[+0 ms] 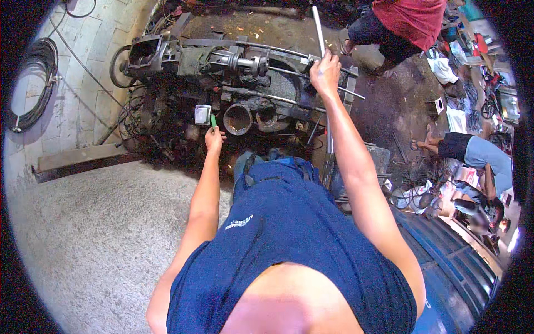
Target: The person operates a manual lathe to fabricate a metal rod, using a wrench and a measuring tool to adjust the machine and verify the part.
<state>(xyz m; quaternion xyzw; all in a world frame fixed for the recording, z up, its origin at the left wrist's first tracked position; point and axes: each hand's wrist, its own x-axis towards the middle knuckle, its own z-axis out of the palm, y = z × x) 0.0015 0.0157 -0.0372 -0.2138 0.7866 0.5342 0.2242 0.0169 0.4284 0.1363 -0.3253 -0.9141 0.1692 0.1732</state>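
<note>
My right hand [325, 73] is closed around a long light metal pipe [318, 29]. The pipe stands nearly upright in the picture, at the right end of a greasy machine [240, 62] with metal rods and a round shaft assembly. Its lower part runs down behind my right forearm. My left hand [214, 138] is closed on a short green handle [213, 119] in front of the machine. Beside that handle is a small pale square piece [203, 114]; whether the two are joined I cannot tell. Just right of my left hand is a rusty round pipe opening [238, 119].
A coiled black cable [36, 83] hangs on the left wall. A person in a red shirt [409, 22] stands at the back right; another person in a grey-blue top [489, 158] bends among scattered parts at the right. Blue slatted metal [445, 261] lies at lower right.
</note>
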